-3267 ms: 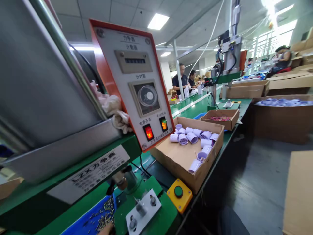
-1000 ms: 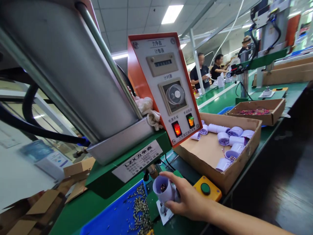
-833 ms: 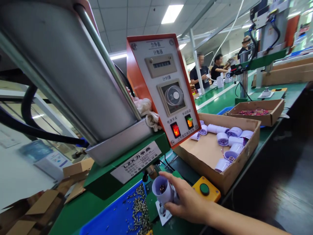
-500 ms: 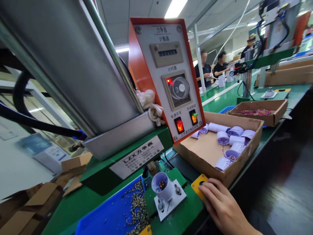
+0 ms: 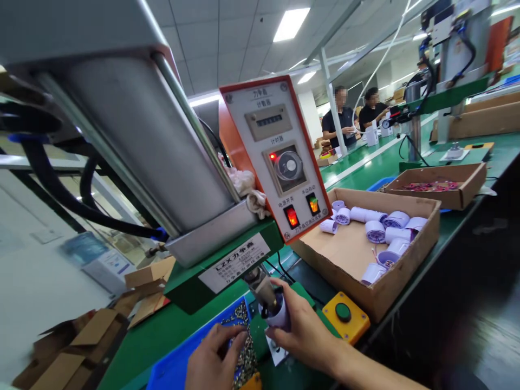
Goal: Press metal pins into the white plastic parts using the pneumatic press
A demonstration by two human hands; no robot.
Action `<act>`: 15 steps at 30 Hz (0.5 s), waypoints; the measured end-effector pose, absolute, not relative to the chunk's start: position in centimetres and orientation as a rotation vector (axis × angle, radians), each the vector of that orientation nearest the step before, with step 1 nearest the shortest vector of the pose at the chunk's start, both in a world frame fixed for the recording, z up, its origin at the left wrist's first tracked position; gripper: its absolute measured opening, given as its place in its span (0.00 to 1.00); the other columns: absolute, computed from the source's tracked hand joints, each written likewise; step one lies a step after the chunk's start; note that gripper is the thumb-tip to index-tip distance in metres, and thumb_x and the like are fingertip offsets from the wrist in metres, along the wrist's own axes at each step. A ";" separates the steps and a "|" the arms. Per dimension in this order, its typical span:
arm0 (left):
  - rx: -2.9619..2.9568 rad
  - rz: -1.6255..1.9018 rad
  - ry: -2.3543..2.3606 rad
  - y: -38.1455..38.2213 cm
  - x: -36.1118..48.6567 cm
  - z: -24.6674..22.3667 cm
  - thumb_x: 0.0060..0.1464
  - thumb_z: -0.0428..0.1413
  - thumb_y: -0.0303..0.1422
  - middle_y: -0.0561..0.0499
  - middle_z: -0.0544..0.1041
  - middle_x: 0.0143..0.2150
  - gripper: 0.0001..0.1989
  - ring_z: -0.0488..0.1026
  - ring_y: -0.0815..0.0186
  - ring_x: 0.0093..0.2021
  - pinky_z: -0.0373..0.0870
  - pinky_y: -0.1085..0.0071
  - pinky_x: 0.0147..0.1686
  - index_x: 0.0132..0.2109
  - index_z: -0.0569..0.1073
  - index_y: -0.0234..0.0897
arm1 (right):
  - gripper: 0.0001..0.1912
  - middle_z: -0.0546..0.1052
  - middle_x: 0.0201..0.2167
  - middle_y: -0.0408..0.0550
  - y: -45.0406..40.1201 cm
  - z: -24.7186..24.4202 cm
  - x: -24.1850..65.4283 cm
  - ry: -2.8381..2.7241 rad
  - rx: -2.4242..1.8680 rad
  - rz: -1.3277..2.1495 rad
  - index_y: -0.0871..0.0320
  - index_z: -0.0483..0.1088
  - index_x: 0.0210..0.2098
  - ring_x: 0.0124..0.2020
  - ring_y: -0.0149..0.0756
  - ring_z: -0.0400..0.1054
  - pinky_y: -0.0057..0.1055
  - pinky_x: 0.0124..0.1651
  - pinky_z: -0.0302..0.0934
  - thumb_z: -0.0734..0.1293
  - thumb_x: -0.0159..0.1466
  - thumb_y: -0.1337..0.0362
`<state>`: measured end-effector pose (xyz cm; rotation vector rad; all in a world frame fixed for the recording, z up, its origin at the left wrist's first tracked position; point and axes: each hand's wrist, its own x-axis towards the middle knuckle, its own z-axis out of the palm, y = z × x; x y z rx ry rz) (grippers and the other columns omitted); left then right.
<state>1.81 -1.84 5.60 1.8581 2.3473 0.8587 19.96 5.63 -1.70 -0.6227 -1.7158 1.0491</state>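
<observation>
The right hand grips a lavender plastic cylinder beneath a silvery metal rod; the left hand, fingers curled, hovers over a blue plastic tray, its hold unclear.

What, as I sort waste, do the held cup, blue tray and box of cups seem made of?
Held cup: probably plastic, smooth, evenly lilac. Blue tray: likely plastic, uniformly coloured, smooth-looking. Box of cups: apparently cardboard, matt brown, thin-walled.
</observation>
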 end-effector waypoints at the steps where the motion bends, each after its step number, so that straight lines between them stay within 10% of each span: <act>1: 1.816 0.868 2.326 -1.1 2.5 6.4 0.46 0.54 0.45 0.50 0.82 0.32 0.15 0.78 0.55 0.41 0.73 0.65 0.40 0.31 0.81 0.43 | 0.41 0.70 0.55 0.52 5.7 -1.6 19.4 -1.694 -0.661 1.052 0.56 0.53 0.64 0.56 0.43 0.64 0.40 0.61 0.56 0.69 0.52 0.71; 15: 1.859 0.558 2.145 3.3 7.4 9.5 0.47 0.54 0.37 0.48 0.81 0.37 0.11 0.77 0.59 0.43 0.69 0.67 0.45 0.33 0.77 0.36 | 0.40 0.68 0.58 0.54 5.7 -2.0 19.0 -1.723 -0.732 0.967 0.58 0.58 0.62 0.58 0.45 0.62 0.41 0.62 0.54 0.67 0.49 0.71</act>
